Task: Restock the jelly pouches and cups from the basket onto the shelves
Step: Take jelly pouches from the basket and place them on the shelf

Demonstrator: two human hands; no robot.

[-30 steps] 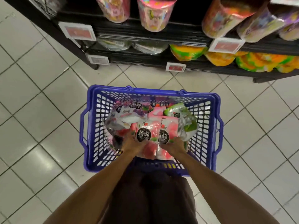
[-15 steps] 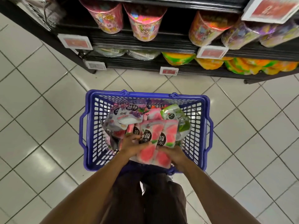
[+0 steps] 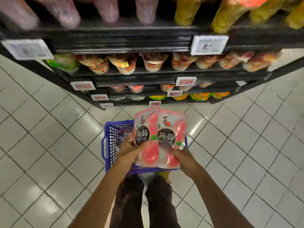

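Two pink peach jelly pouches (image 3: 160, 135) with black round labels are held side by side above the blue plastic basket (image 3: 109, 142) on the floor. My left hand (image 3: 130, 152) grips the lower left edge of the pouches, and my right hand (image 3: 182, 159) grips their lower right edge. The pouches hide most of the basket's contents; a purple pouch (image 3: 123, 134) peeks out at its left. Black shelves (image 3: 131, 74) rise in front, with jelly cups (image 3: 153, 62) in a row and more pouches above.
White price tags (image 3: 209, 45) hang on the shelf edges. Lower shelves hold orange and green packs (image 3: 200, 97). Pale tiled floor (image 3: 49, 145) spreads to both sides of the basket. My legs stand right behind the basket.
Both hands have lifted the two pink pouches up out of the basket. My head has risen and tilted up, so several more shelf levels now show.
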